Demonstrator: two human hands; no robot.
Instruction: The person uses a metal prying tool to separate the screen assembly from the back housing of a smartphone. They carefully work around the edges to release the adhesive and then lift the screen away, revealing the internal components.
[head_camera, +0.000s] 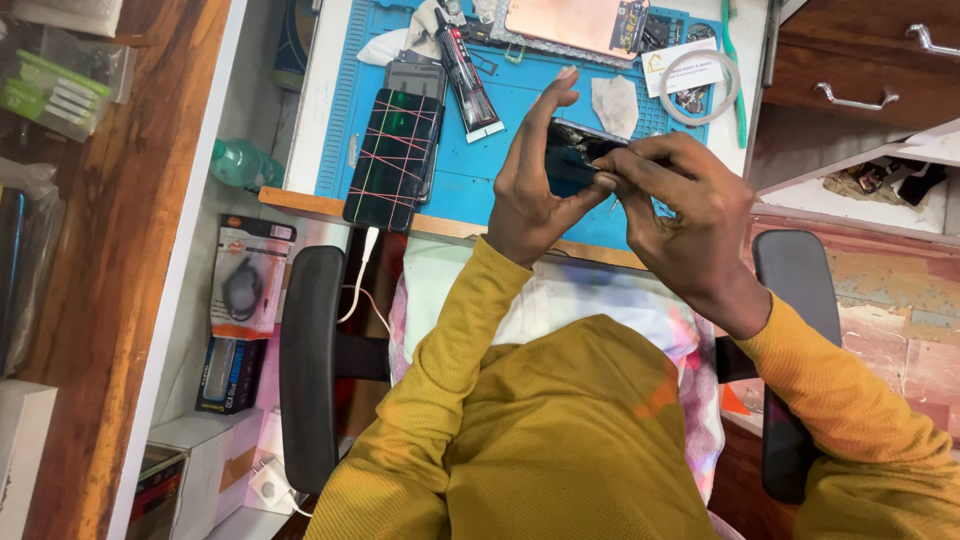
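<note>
My left hand (528, 180) holds a small black phone part (570, 160) upright above the blue work mat (480, 170), its index finger stretched up. My right hand (680, 215) pinches a thin metal tool (612, 204) against the part's right edge. Left of my hands, a dark phone (393, 160) bound with crossed red rubber bands lies on the mat, a white cable (362, 270) plugged into its near end. A black glue tube (466, 75) lies just beyond it.
A rose-gold phone back (575, 22), a roll of clear tape (702, 88), a green tool (738, 80) and a white cloth scrap (614, 103) sit at the mat's far side. Drawers (860, 60) stand right. Black chair armrests (310, 360) flank my lap. Boxes and packages (245, 290) lie below left.
</note>
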